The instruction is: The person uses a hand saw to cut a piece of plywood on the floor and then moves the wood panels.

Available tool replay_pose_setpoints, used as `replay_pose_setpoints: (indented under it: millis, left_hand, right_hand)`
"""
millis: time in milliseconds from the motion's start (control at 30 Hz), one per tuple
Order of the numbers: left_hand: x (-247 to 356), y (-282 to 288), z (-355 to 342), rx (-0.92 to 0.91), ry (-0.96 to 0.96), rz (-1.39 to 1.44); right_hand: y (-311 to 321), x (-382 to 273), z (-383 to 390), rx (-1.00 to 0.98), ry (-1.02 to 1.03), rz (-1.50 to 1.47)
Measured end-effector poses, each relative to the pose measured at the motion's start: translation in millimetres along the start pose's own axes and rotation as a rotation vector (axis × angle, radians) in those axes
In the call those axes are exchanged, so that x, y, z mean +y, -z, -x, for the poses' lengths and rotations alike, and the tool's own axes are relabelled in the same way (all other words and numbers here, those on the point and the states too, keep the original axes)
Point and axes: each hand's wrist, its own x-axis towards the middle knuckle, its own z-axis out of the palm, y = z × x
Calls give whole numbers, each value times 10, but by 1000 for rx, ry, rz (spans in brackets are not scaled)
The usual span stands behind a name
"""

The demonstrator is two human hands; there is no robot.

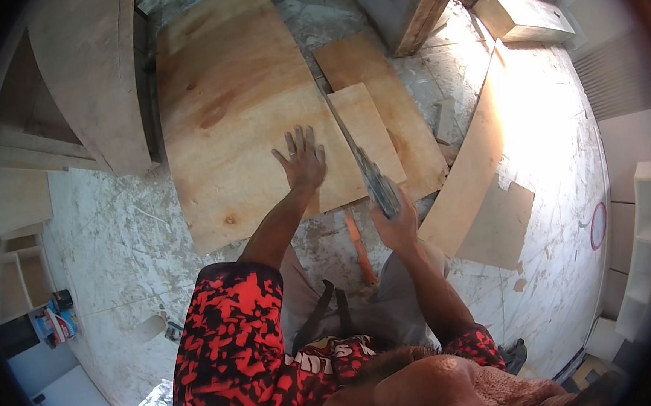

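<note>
A large plywood sheet (234,81) lies in front of me, with brown stains and a few knots. My left hand (304,161) rests flat on it near its close right corner, fingers spread, a ring on one finger. Held by its handle in my right hand (397,226) is a handsaw (363,159). Its long thin blade points away from me along the sheet's right edge; whether its teeth are in the wood I cannot tell. Just right of the blade lies a small plywood piece (371,128), on top of a longer browner plywood piece (401,99).
An orange strip-like object (359,246) lies on the stained floor (117,240) between my legs. At right are a long board (466,163) and a thin grey-brown sheet (501,225). A wooden cabinet-like piece (90,76) stands left, a wooden post (425,11) far right, white shelving (642,249) at the right edge.
</note>
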Motion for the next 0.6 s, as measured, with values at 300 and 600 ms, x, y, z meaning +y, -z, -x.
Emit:
replay_pose_setpoints:
  millis: [300,600]
  left_hand:
    - [78,42,-43,-44,-6,16]
    - [74,46,-60,-79,-26,-15]
  right_hand:
    - [-436,82,-853,-9,-77,-34]
    - [18,90,120,53,-8,-246]
